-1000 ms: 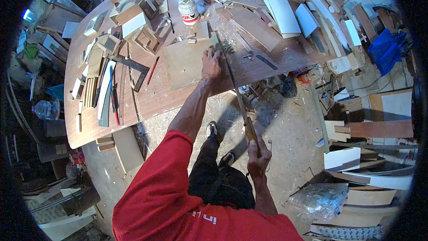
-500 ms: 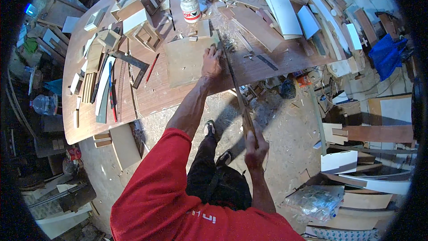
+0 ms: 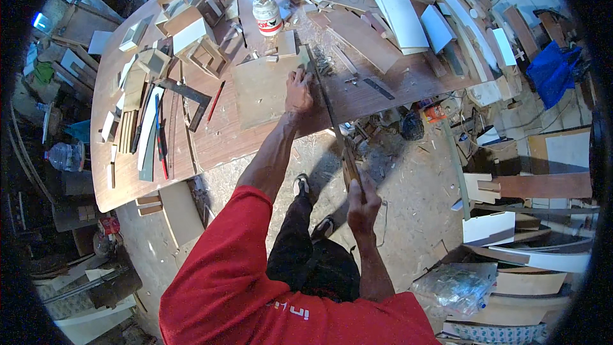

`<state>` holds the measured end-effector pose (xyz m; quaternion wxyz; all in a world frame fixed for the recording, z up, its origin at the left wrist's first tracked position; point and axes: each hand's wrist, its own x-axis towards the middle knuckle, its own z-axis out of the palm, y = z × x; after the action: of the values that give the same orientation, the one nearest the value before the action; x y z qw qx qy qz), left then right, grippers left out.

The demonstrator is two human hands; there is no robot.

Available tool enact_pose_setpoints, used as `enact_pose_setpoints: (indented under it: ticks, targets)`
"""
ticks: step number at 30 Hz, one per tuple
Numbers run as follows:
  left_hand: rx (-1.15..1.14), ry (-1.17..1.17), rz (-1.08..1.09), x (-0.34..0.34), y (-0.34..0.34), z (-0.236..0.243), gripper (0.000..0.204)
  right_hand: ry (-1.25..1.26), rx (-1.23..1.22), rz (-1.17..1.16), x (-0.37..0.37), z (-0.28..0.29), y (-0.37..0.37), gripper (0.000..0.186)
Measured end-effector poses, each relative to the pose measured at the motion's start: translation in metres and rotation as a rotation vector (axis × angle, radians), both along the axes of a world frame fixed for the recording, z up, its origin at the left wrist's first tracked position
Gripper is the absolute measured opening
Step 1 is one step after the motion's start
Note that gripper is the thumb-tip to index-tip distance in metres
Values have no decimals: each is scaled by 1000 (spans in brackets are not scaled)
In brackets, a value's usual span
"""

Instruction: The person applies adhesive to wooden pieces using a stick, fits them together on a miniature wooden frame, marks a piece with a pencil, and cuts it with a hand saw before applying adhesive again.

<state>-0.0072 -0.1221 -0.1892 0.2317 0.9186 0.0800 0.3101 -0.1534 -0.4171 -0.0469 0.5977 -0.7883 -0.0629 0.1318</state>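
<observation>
My right hand [image 3: 363, 206] is closed around the handle of a handsaw [image 3: 329, 103]. The long, narrow blade runs away from me, across the table's front edge and along the right side of a thin flat wooden board [image 3: 258, 92]. On that side of the board lies my left hand [image 3: 298, 91], fingers bent and pressing down on it, just left of the blade. What is under its fingertips is hidden. A small wood block [image 3: 287, 43] lies at the board's far edge.
A white glue tub [image 3: 267, 18] with a red label stands beyond the board. To the left are a carpenter's square [image 3: 191, 97], a red pencil [image 3: 216, 101] and small wooden box frames [image 3: 203, 54]. Offcuts and panels [image 3: 364, 38] cover the far right; shelves of boards line the right side.
My right hand and the saw have moved slightly away from me and to the left. My left hand stays on the board. The whole view has shifted a little.
</observation>
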Motion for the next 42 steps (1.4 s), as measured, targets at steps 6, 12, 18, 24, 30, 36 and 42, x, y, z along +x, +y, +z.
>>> enact_pose_setpoints:
  ticks: [6,12,18,24,30,36,42]
  targets:
    - [-19,70,-4,2,-7,8,48,77,-41,-30,-26,2,-29,40]
    - [-16,95,24,-2,-1,-2,48,-182,-66,8,-1,-13,-5,41]
    - [-2,94,22,3,-4,2,51,16,-50,-27,-21,10,-16,40]
    - [-28,91,5,-6,3,-4,52,-45,-107,37,-8,-6,-10,39]
    - [-99,152,-30,2,-10,12,44,-6,-88,-16,-21,-8,-26,40]
    - [-33,82,9,-2,-4,5,44,-175,-78,10,0,-8,-10,40]
    - [13,23,4,2,-7,10,43,-25,-72,-24,-13,-2,-19,38]
